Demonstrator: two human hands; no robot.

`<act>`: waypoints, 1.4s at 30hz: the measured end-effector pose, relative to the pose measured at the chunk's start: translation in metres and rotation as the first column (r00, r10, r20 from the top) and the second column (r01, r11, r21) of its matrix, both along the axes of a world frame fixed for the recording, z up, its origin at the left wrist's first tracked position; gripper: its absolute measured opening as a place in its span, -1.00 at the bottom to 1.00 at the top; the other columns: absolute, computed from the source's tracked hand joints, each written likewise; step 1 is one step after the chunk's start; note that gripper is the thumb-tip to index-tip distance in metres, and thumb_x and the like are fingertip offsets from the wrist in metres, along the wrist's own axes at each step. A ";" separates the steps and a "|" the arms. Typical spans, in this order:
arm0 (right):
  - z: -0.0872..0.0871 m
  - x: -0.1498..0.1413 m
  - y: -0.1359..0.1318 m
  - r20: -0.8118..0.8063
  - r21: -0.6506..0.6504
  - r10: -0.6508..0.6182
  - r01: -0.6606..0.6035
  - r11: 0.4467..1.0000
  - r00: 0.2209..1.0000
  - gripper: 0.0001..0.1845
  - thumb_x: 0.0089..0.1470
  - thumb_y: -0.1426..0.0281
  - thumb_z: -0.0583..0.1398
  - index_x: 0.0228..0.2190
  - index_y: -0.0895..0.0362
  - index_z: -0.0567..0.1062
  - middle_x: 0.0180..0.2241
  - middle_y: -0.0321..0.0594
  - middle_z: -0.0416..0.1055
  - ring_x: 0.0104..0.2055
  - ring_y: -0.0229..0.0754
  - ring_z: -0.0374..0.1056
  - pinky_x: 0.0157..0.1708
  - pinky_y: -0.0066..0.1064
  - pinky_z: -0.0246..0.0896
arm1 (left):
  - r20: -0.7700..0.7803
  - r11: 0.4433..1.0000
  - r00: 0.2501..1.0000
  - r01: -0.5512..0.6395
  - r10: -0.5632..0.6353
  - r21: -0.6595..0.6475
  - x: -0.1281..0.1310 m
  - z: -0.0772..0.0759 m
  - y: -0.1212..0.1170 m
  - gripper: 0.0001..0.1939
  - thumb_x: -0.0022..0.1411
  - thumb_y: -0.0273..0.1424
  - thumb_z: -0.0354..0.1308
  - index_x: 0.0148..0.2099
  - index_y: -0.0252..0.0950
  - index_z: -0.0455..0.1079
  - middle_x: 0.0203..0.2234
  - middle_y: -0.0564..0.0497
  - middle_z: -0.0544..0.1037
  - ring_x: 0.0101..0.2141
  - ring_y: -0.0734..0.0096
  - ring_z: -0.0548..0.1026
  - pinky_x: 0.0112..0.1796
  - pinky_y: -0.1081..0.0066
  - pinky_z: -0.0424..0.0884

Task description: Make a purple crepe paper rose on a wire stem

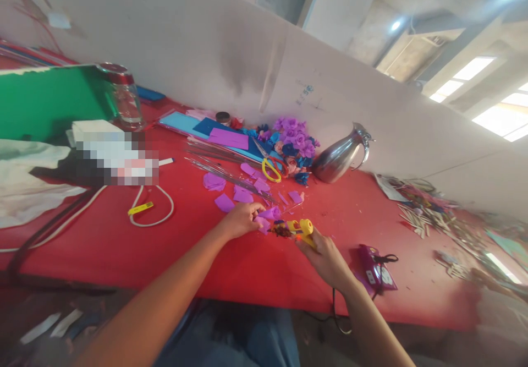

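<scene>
Pinching purple paper (263,224) with left hand (242,219), grasping yellow glue gun (306,228) with right hand (329,256); touch nozzle (282,229) to paper only

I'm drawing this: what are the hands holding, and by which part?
The right hand grips the yellow glue gun by its handle; the left hand pinches purple paper by its edge.

Craft workshop, red worktable (247,276), scissors (266,158), cut purple paper (242,193), artificial flowers (292,137), wires (225,173)
</scene>
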State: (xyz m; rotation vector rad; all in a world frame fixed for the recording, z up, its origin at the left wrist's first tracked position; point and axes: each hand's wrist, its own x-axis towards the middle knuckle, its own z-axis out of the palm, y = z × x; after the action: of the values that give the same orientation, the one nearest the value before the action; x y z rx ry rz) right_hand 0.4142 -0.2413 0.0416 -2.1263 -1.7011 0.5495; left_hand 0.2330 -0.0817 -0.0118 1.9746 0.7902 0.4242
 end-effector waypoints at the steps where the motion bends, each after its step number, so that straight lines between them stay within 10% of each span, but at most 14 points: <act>1: 0.000 0.000 0.000 0.009 -0.006 0.007 -0.007 1.000 1.000 -0.72 0.14 0.17 0.02 -0.30 0.11 0.35 -0.54 -0.28 0.40 -0.52 -0.17 0.31 -0.54 -0.46 -0.03 | -0.002 1.000 1.000 0.002 -0.002 -0.001 0.000 0.000 0.000 -0.69 -0.09 -0.40 0.10 -0.22 -0.33 0.41 -0.61 0.16 0.25 -0.55 0.50 0.21 -0.51 0.49 0.05; 42: 0.002 -0.002 0.007 0.036 -0.014 -0.018 0.018 1.000 0.999 -0.73 0.13 0.16 0.03 -0.34 0.10 0.34 -0.55 -0.28 0.37 -0.51 -0.17 0.29 -0.53 -0.46 -0.03 | -0.006 0.999 1.000 -0.007 0.007 0.051 0.000 -0.005 0.003 -0.79 -0.07 -0.40 0.11 -0.30 -0.30 0.41 -0.63 0.18 0.27 -0.57 0.53 0.21 -0.54 0.50 0.03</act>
State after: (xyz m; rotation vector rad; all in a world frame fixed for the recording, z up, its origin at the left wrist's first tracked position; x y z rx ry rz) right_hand 0.4126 -0.2345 0.0439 -2.1716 -1.7004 0.5230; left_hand 0.2328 -0.0789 -0.0166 2.0223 0.7973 0.4465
